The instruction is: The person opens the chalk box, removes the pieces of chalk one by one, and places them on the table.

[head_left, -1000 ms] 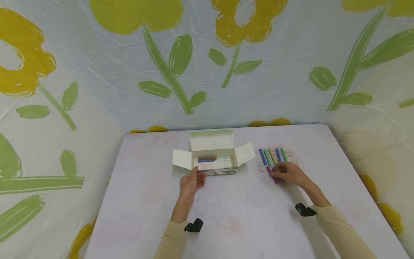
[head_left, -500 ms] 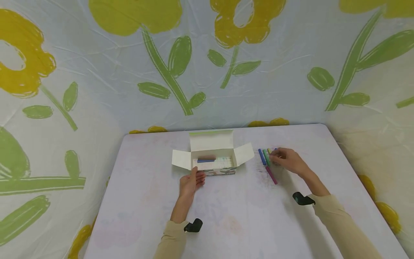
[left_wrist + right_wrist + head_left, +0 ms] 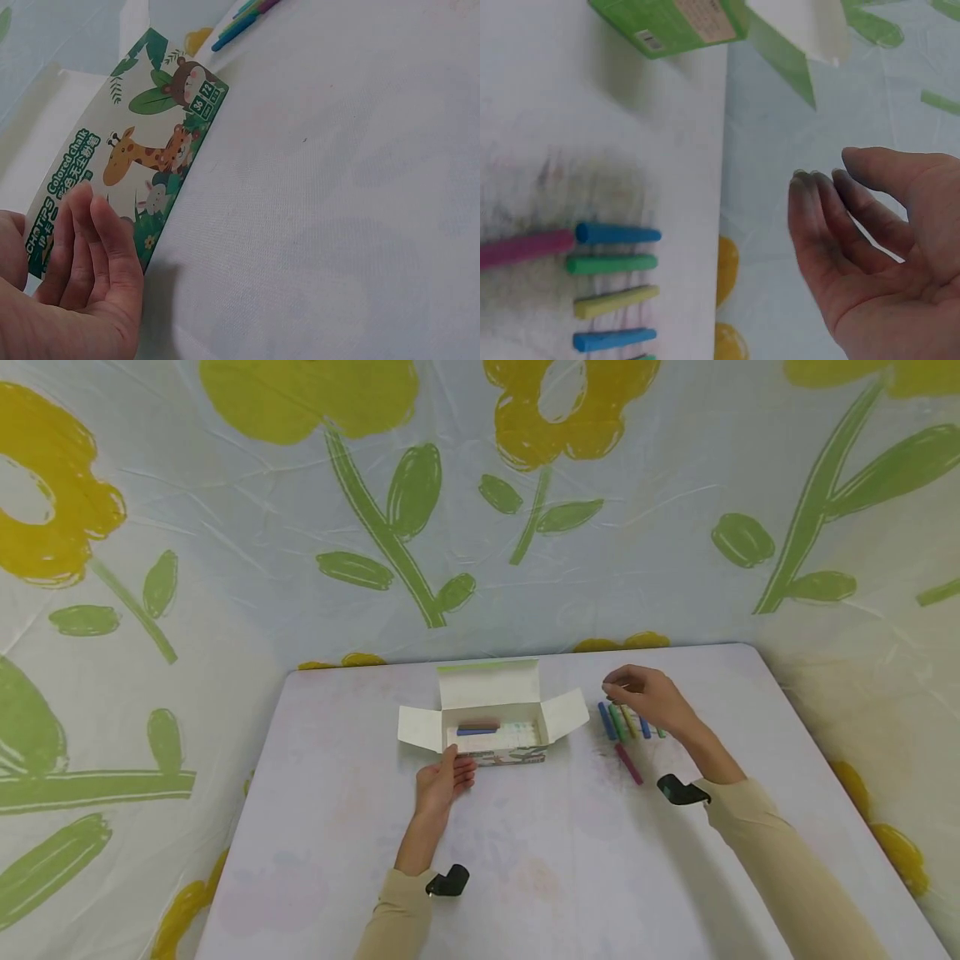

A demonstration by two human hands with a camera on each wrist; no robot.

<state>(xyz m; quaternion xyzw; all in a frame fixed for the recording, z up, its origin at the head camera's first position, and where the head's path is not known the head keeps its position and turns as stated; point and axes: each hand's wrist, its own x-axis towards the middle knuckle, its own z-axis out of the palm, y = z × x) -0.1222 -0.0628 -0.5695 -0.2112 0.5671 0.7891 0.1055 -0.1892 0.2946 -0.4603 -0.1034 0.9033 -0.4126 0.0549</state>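
Note:
An open cardboard chalk box [image 3: 517, 754] stands on the table with its flaps spread. My left hand [image 3: 444, 787] holds its near wall at the left, the thumb over the rim and the fingers along the printed outside. A brown chalk stick [image 3: 478, 726] and a blue chalk stick [image 3: 477, 732] lie inside. My right hand [image 3: 651, 695] hovers above a row of chalk sticks, fingers loosely bent and nothing between them. That row holds blue [image 3: 619, 233], green [image 3: 611, 263] and yellow [image 3: 616, 302] sticks, among others. A magenta chalk stick [image 3: 628, 764] lies just nearer.
The white table [image 3: 525, 877] carries smudges of chalk dust around the row. Behind its far edge hangs a floral cloth [image 3: 637, 568], which also covers both sides.
My right hand has left the magenta stick and risen up and leftward over the row, uncovering several sticks. My left hand stays at the chalk box.

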